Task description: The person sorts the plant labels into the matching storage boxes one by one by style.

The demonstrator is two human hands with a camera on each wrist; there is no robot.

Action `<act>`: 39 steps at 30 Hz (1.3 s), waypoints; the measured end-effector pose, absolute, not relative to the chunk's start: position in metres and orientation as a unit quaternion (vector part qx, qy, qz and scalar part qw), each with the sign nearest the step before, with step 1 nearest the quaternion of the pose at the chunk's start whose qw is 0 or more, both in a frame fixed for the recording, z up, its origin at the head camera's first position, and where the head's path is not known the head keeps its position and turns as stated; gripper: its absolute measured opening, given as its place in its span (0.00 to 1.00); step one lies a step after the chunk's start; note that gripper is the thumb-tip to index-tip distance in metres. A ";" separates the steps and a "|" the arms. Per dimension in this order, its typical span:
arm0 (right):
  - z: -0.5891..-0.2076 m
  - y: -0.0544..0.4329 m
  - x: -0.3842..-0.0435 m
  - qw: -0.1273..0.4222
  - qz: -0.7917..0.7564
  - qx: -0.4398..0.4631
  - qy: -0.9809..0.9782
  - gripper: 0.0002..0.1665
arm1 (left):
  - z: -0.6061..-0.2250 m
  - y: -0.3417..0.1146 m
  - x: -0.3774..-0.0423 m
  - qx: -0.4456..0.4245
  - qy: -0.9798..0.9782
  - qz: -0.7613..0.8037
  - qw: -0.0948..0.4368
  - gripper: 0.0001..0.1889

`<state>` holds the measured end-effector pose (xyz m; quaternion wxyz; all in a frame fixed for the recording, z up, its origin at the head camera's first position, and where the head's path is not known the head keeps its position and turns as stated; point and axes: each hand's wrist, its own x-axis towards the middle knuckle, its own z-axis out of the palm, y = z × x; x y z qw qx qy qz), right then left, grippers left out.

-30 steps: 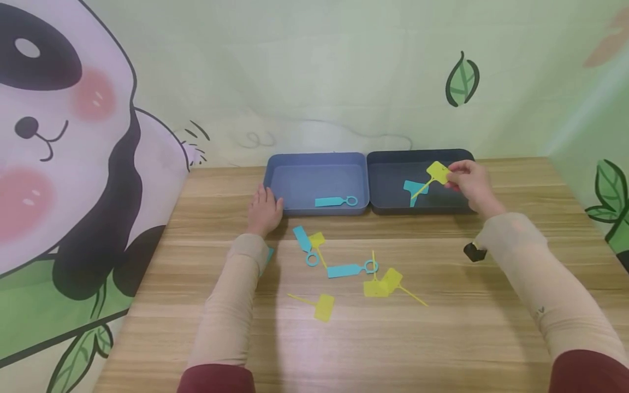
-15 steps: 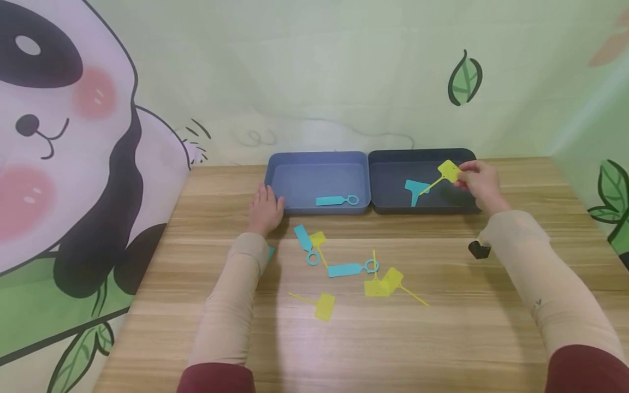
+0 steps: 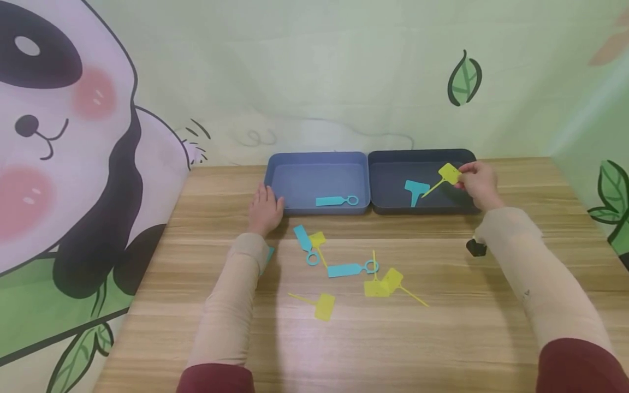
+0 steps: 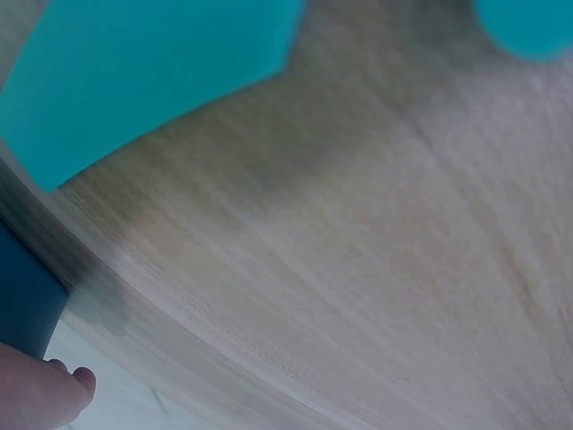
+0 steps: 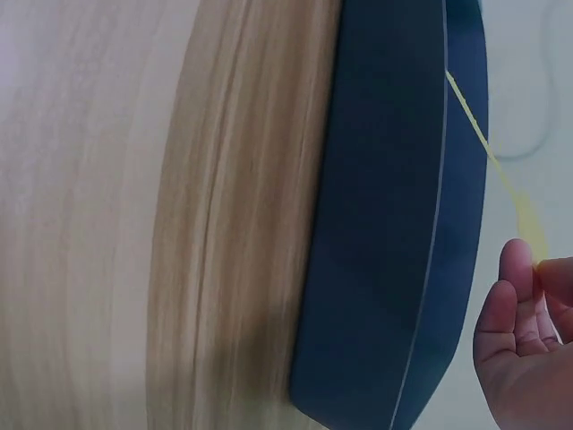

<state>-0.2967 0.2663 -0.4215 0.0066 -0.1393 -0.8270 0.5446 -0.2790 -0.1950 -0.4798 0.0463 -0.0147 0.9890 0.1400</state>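
Observation:
My right hand pinches a yellow tag by the edge of its flat head, over the dark tray. Its thin tail slants down to the left, beside a blue T-shaped label inside that tray. In the right wrist view, thumb and fingertips meet on the yellow tag above the tray's rim. My left hand rests with extended fingers at the front left corner of the blue tray. A blue ring-ended tag lies in this tray.
On the wooden table lie blue ring tags and several yellow tags, some overlapping. A blue piece is partly hidden by the left forearm. A black object sits under the right wrist. A wall with a panda picture stands behind.
My right hand has moved slightly right with the yellow tag, then a little lower, so its tail no longer crosses the blue T-shaped label. The left hand stays put.

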 end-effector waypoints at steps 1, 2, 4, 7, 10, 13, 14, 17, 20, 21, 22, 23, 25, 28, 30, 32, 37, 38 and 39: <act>-0.422 0.266 -0.298 0.005 0.543 -0.139 -0.828 0.15 | -0.480 -0.195 -0.279 -0.014 0.989 0.139 0.046 0.34; -0.423 0.265 -0.298 0.004 0.541 -0.139 -0.829 0.15 | -0.479 -0.195 -0.279 -0.015 0.989 0.140 0.046 0.34; -0.424 0.265 -0.300 -0.003 0.540 -0.137 -0.830 0.16 | -0.479 -0.195 -0.278 -0.015 0.989 0.140 0.046 0.34; -0.426 0.264 -0.301 -0.011 0.539 -0.134 -0.832 0.17 | -0.478 -0.195 -0.278 -0.014 0.989 0.139 0.046 0.33; -0.428 0.263 -0.303 -0.021 0.536 -0.135 -0.833 0.17 | -0.479 -0.195 -0.278 -0.013 0.990 0.138 0.042 0.33; -0.429 0.263 -0.303 -0.030 0.539 -0.135 -0.831 0.17 | -0.479 -0.194 -0.278 -0.012 0.990 0.136 0.037 0.33; -0.429 0.263 -0.303 -0.035 0.539 -0.135 -0.831 0.17 | -0.480 -0.194 -0.278 -0.012 0.990 0.137 0.036 0.33; -0.430 0.263 -0.304 -0.054 0.536 -0.134 -0.832 0.17 | -0.480 -0.194 -0.279 -0.011 0.990 0.137 0.039 0.33; -0.432 0.263 -0.304 -0.069 0.532 -0.129 -0.834 0.16 | -0.481 -0.195 -0.279 -0.011 0.989 0.140 0.043 0.33; -0.433 0.263 -0.304 -0.072 0.533 -0.128 -0.833 0.16 | -0.481 -0.195 -0.279 -0.010 0.989 0.141 0.044 0.33; -0.434 0.263 -0.305 -0.073 0.533 -0.127 -0.833 0.16 | -0.481 -0.195 -0.279 -0.010 0.989 0.142 0.044 0.33; -0.435 0.263 -0.306 -0.074 0.536 -0.128 -0.832 0.16 | -0.481 -0.195 -0.279 -0.010 0.989 0.144 0.044 0.33; -0.437 0.263 -0.307 -0.077 0.536 -0.130 -0.831 0.17 | -0.481 -0.196 -0.279 -0.010 0.988 0.147 0.041 0.33; -0.442 0.264 -0.311 -0.084 0.526 -0.141 -0.834 0.17 | -0.481 -0.196 -0.278 -0.011 0.988 0.150 0.039 0.33; -0.445 0.264 -0.312 -0.089 0.518 -0.148 -0.838 0.18 | -0.481 -0.196 -0.278 -0.012 0.988 0.150 0.038 0.33; -0.447 0.264 -0.314 -0.089 0.512 -0.154 -0.840 0.17 | -0.480 -0.196 -0.278 -0.011 0.988 0.151 0.038 0.33; -0.453 0.263 -0.316 -0.085 0.498 -0.168 -0.847 0.17 | -0.480 -0.196 -0.277 -0.011 0.989 0.145 0.037 0.33; -0.454 0.262 -0.316 -0.084 0.488 -0.170 -0.852 0.18 | -0.480 -0.196 -0.277 -0.011 0.989 0.143 0.037 0.33; -0.454 0.261 -0.315 -0.083 0.474 -0.169 -0.860 0.18 | -0.480 -0.196 -0.277 -0.010 0.989 0.142 0.037 0.33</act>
